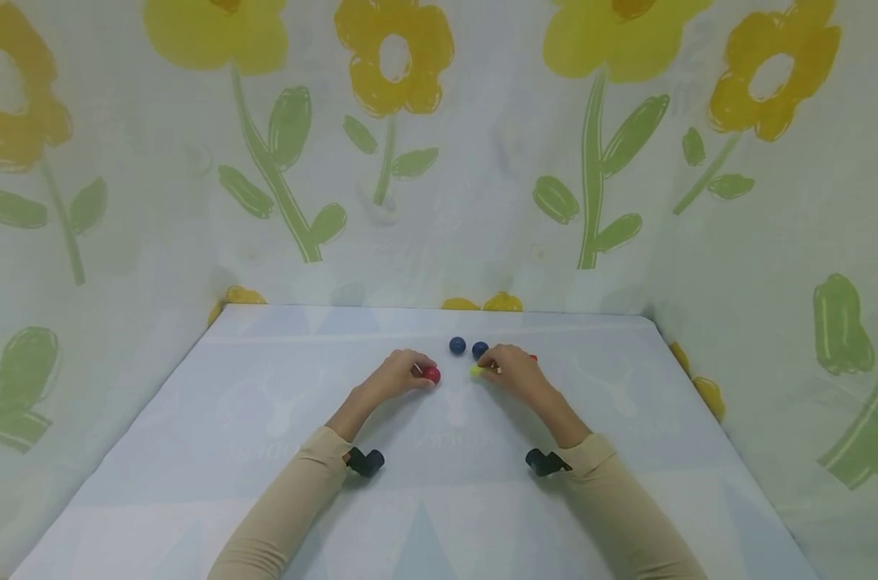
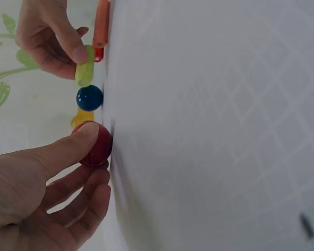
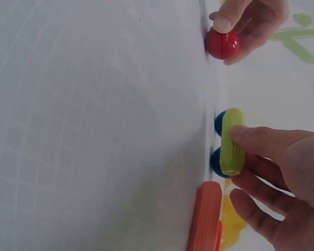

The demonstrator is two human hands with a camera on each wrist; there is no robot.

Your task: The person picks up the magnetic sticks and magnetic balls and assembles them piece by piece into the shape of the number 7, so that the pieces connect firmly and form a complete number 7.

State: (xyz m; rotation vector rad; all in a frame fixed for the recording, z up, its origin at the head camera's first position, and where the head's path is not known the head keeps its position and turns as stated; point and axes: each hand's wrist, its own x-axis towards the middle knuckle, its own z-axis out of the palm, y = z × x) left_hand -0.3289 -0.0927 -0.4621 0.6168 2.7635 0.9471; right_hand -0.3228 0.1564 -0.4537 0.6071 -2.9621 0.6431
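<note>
My left hand [image 1: 399,372] pinches a red ball [image 1: 431,374] between thumb and fingers, low at the tabletop. A thin seam line runs across the ball [image 3: 223,44] in the right wrist view. To the right of it, my right hand [image 1: 517,369] pinches a short ridged yellow-green plastic stick [image 3: 232,142], a small hole at its end. Just beyond the hands are two blue balls, one in the gap [image 1: 457,345] and another [image 1: 480,350] near the right fingertips. The stick partly covers both in the right wrist view.
An orange-red ridged stick [image 3: 205,214] lies on the table beside my right hand, with a red piece [image 2: 99,54] next to it. The pale patterned table [image 1: 453,515] meets a flower-printed cloth [image 1: 468,242] at its back and sides.
</note>
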